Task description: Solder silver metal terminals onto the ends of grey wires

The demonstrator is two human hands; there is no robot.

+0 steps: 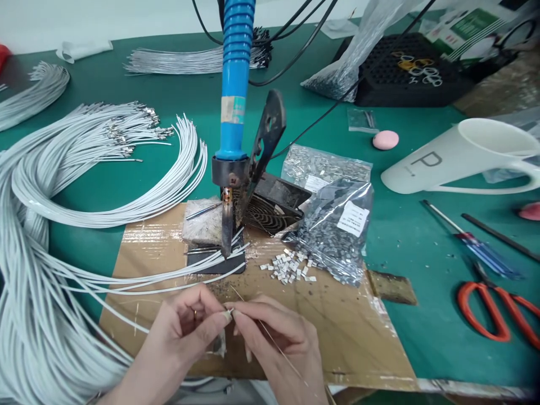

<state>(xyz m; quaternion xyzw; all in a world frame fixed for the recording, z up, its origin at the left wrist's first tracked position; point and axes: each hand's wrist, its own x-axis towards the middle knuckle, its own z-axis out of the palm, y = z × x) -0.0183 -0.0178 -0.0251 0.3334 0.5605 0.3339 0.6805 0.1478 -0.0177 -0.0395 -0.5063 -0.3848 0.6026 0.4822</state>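
Wire (270,336) ran 11-to-5 o'clock, gripped in the nearer right hand (292,332), upper end toward 11, while left hand (185,329) at 9 o'clock pinched a tiny piece (230,311), iron (233,135) at 12.

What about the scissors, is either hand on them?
No, the scissors lie on the green tabletop, apart from the left hand and right hand.

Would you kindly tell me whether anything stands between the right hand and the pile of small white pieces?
Nothing visible does: only cardboard lies between the right hand and the pile. A thin wire crosses the hand itself, and its fingers meet the left hand at something tiny.
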